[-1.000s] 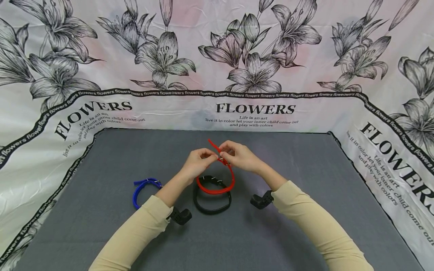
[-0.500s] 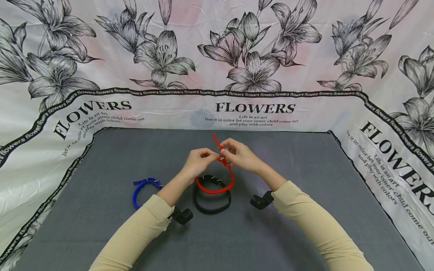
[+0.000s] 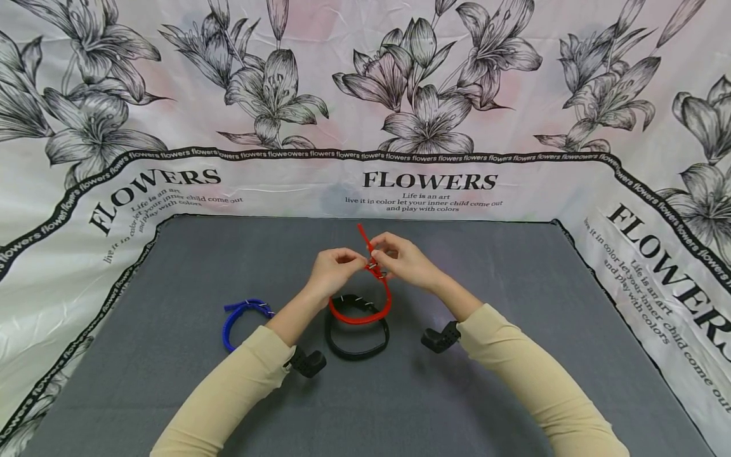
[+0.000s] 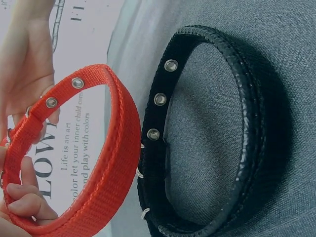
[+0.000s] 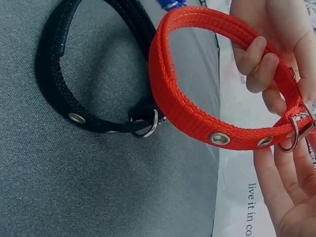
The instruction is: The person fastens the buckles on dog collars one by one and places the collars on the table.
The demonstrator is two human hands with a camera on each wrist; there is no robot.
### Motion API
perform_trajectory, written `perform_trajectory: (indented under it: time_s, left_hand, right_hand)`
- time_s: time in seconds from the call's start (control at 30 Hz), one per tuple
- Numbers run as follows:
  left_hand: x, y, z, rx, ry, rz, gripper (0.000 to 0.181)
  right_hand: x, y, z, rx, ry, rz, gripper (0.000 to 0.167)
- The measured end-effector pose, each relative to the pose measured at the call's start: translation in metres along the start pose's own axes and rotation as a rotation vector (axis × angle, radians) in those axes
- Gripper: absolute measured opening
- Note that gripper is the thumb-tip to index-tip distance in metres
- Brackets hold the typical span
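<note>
A red dog collar (image 3: 361, 320) with metal eyelets hangs in a loop above the grey table. My left hand (image 3: 335, 271) grips it beside the metal buckle (image 5: 307, 121), fingers curled around the band in the right wrist view. The thumb and fingers of my right hand (image 3: 404, 260) pinch the strap's free end (image 3: 363, 235), which points up and away past the buckle. Just beneath the red loop, a black dog collar (image 3: 356, 357) lies closed in a ring on the cloth. The left wrist view shows its eyelets and metal rings (image 4: 145, 213).
To the left, partly behind my left forearm, lies a blue collar (image 3: 227, 330), also looped. Grey cloth (image 3: 502, 273) covers the table. A white flower-printed sheet (image 3: 320, 184) with lettering rises at the back and sides. Black wrist cameras (image 3: 440, 338) hang below both wrists.
The red strap's free end has moved slightly up and to the right with my right hand, sticking out more steeply. My left hand stays nearly still. The black and blue collars have not moved.
</note>
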State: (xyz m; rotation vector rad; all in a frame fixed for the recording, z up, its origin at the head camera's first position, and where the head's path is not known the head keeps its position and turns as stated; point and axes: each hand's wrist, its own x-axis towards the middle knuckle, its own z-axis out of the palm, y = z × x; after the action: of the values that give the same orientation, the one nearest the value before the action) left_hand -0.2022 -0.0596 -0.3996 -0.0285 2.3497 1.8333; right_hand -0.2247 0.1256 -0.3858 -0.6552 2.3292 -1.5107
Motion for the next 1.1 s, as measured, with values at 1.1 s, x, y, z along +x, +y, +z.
perform_trajectory:
  time_s: [1.1]
  left_hand:
    - [0.0011, 0.0003, 0.0027, 0.015, 0.007, -0.053, 0.015]
  right_hand:
    - [-0.0005, 0.0017, -0.0006, -0.021, -0.034, 0.019, 0.026]
